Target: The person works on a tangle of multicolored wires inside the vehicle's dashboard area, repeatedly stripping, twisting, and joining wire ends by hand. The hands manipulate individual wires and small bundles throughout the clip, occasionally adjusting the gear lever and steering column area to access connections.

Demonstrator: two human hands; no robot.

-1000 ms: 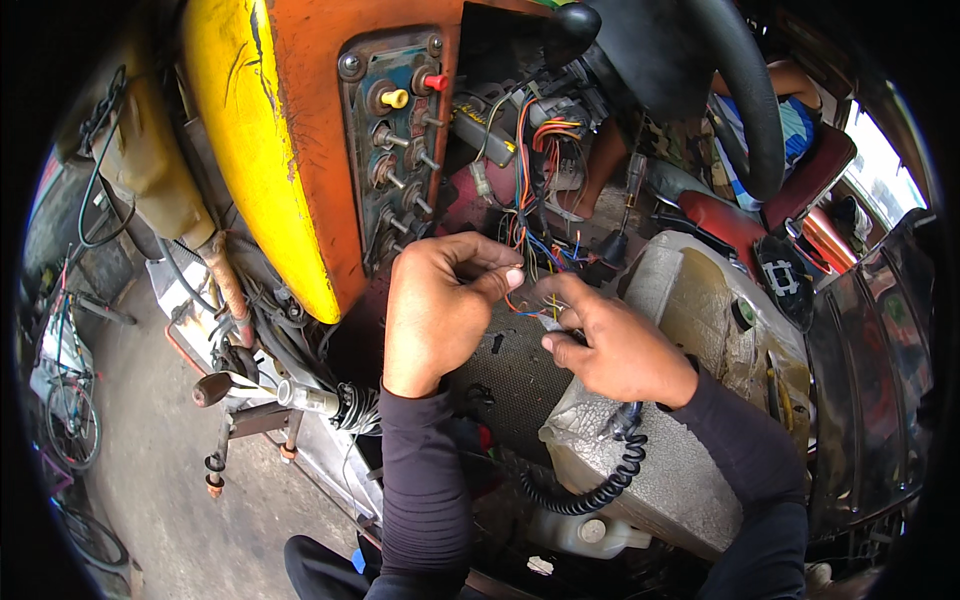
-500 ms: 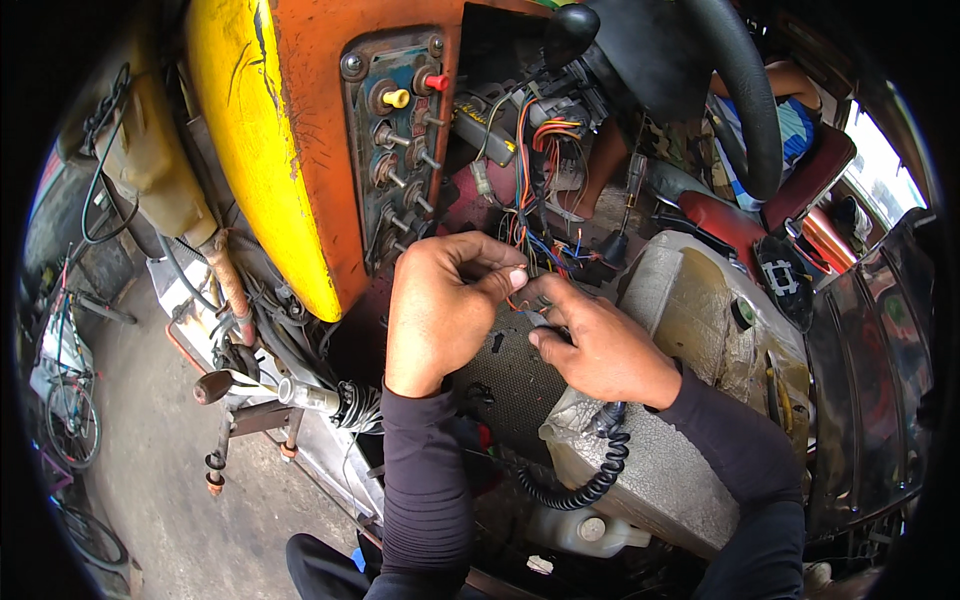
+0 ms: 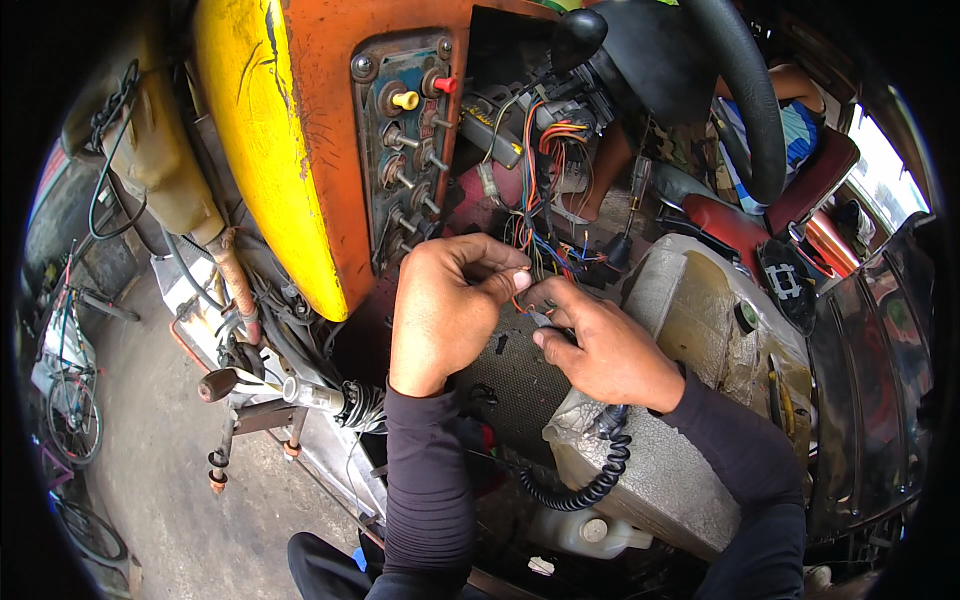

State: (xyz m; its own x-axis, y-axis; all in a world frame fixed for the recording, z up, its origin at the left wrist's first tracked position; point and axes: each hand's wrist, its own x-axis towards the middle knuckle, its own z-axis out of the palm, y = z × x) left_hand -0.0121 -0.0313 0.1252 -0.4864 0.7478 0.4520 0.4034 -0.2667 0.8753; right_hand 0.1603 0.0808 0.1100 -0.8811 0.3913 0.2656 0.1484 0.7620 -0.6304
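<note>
Our left hand pinches a thin orange wire just below the switch panel; our right hand has drawn closer since a second ago, fingertips closed on its other end; we judge the joining well underway.

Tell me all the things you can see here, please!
wire: one, orange, pinched between both hands' fingertips
wire bundle: many, mixed colours, just above the hands
switch panel: one, grey-blue with yellow and red knobs, on the orange body
body panel: one, yellow and orange, upper left
steering wheel: one, black, top right
coiled cord: one, black, under the right wrist
seat: one, red, right
bicycles: at least one, far left on the floor
left hand: one, dark sleeve, gripping the wire
right hand: one, dark sleeve, gripping the wire
</note>
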